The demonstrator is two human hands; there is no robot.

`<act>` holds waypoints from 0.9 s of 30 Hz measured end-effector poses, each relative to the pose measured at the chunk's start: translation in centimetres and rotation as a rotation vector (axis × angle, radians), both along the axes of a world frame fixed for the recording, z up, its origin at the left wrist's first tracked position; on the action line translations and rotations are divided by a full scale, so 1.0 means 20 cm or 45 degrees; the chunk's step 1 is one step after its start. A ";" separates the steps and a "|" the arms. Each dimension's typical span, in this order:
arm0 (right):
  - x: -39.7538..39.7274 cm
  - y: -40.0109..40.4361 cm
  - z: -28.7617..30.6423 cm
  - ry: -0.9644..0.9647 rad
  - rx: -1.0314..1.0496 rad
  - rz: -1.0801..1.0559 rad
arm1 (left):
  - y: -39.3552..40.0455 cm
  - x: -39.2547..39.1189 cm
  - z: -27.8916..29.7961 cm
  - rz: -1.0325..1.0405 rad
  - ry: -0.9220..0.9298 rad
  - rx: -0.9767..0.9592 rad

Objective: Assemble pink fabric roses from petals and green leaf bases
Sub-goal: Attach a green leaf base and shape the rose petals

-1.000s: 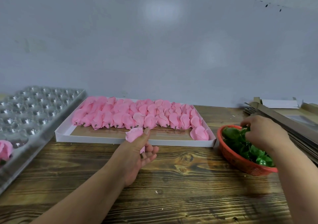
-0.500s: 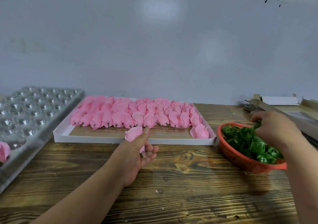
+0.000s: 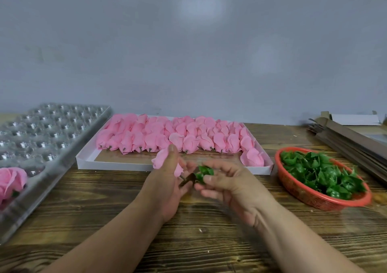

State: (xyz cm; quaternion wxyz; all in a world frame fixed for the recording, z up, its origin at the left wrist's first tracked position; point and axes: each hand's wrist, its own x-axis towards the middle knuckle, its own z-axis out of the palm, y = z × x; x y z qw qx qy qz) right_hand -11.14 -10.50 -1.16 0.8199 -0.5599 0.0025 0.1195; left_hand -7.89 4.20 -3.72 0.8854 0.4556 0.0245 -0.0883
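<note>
A wooden bench (image 3: 209, 243) stood against a plain grey wall (image 3: 188, 52). At the bench's far right corner lay a stack of flattened cardboard (image 3: 351, 134), with white card (image 3: 356, 119) behind it, against the wall.

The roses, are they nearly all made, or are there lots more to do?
Only just started. One finished rose sits in the clear plastic tray, whose other cups in view look empty. Right now the left hand holds a pink bud and the right hand pinches a green leaf base close to it, not yet joined. Left to do: many buds in the white box and leaves in the red basket.
</note>
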 end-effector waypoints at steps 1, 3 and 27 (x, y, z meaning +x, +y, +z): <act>-0.01 0.03 -0.02 0.019 0.006 -0.009 | 0.00 0.00 0.00 0.020 -0.012 -0.008; -0.03 0.07 -0.05 0.041 -0.034 -0.055 | -0.02 0.00 0.00 0.052 -0.038 -0.003; -0.10 0.16 -0.08 -0.103 0.131 -0.272 | -0.08 -0.09 -0.01 -0.043 -0.282 0.259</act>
